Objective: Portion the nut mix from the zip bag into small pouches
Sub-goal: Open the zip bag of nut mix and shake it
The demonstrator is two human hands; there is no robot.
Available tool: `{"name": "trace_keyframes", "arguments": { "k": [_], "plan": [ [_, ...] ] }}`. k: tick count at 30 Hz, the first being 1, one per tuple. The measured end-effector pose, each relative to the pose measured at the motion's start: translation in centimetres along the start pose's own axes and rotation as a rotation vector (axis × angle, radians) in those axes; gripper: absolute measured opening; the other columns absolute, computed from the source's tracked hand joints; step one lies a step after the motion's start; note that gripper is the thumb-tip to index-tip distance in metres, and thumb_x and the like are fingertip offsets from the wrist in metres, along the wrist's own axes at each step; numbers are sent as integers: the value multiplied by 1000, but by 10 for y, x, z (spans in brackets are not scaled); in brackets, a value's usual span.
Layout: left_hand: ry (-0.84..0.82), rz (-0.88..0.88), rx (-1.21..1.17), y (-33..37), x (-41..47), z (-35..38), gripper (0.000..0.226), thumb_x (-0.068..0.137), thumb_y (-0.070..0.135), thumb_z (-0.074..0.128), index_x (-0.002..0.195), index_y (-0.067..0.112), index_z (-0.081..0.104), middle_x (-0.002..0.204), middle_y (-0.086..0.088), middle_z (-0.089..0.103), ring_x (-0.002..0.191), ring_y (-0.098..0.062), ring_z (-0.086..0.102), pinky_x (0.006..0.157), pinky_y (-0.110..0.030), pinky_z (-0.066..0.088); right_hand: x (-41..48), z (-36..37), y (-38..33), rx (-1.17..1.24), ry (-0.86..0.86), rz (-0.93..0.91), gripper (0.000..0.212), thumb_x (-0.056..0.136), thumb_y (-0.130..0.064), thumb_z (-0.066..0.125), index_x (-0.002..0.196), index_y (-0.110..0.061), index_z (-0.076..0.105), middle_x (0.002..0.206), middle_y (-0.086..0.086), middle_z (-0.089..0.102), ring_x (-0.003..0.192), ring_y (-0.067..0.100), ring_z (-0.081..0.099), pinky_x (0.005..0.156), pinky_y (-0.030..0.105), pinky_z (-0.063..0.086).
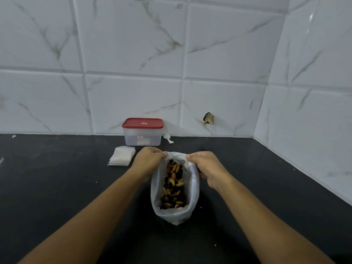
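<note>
While your left hand (148, 159) and right hand (206, 167) pinch the zip bag (193, 187) mouth apart, pouches (122, 156) lie nearer your left; scoop (167, 138) sits beyond

Zip bag (194, 180) center w/ nut mix (173, 185) inside; pouches (122, 156) left, container (142, 133) behind.

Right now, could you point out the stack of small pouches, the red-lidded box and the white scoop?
stack of small pouches (122, 156): head view, on the top pouch.
red-lidded box (142, 123): head view, on the red lid.
white scoop (167, 136): head view, on its bowl.
</note>
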State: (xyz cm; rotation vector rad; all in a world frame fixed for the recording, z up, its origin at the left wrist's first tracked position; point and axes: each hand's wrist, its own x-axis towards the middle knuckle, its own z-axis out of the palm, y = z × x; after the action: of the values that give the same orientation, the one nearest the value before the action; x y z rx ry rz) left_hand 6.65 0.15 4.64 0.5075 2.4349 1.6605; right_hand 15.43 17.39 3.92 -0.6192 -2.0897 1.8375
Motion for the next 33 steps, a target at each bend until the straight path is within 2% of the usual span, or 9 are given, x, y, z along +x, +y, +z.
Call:
{"name": "trace_keyframes", "arguments": {
  "k": [3,6,13,17,21,23,26,30,33],
  "plan": [
    [-49,-51,-92,-1,0,1,20,99,19,63,93,6,77,94,-7,73,93,-21,65,81,-35,52,-3,0,-2,-79,-5,-19,18,100,-18,63,99,-6,77,100,14,76,92,25,69,80,36,57],
    [-53,-52,-52,-6,-1,0,14,97,21,67,92,14,78,94,-6,75,91,-20,68,74,-33,56,-6,0,1,-245,-30,-106,15,95,-21,71,101,-7,73,99,11,74,86,20,68,67,29,52],
    [-52,20,48,-2,-4,3,23,95,34,71,90,13,79,94,1,75,94,-12,66,84,-34,54,2,1,7,-272,21,-158,19,93,-12,72,75,-8,75,87,6,78,88,20,75,86,43,63],
    [-101,-177,-164,5,-5,2,24,97,25,68,96,2,75,98,-14,74,86,-22,66,76,-35,51,1,2,2,-213,-14,-48,21,98,-13,62,78,-7,69,83,11,70,80,22,67,73,33,54],
    [-132,-364,-325,5,-4,7,21,98,24,67,91,5,72,81,-11,73,74,-22,67,66,-32,52,2,9,0,-165,-21,53,24,97,-9,58,73,-11,63,70,7,59,64,19,56,64,30,45],
    [-109,-324,-270,-3,-4,7,26,94,29,72,96,3,75,86,-14,75,83,-26,71,80,-38,58,0,9,2,-218,-18,19,21,95,-6,58,75,-9,63,72,7,58,68,18,57,66,32,49],
    [-117,-175,-91,-14,-6,-2,23,92,31,73,91,10,81,93,-13,78,98,-30,72,96,-50,56,-12,2,3,-341,-32,-98,20,97,-23,67,84,-9,61,83,16,66,79,27,68,71,41,57],
    [-101,-37,358,-15,-11,-18,28,88,44,74,86,16,78,82,-7,76,75,-23,75,68,-40,65,-21,-9,-3,-624,-70,-85,29,93,-39,74,85,-11,70,84,9,78,80,27,77,61,33,60],
    [-164,-92,416,-12,-17,-20,15,91,25,70,83,15,75,76,-7,74,61,-18,72,52,-26,57,-21,-8,-5,-725,-50,-106,26,94,-28,72,77,-9,73,74,8,76,66,26,75,59,34,60]
  ]
}}
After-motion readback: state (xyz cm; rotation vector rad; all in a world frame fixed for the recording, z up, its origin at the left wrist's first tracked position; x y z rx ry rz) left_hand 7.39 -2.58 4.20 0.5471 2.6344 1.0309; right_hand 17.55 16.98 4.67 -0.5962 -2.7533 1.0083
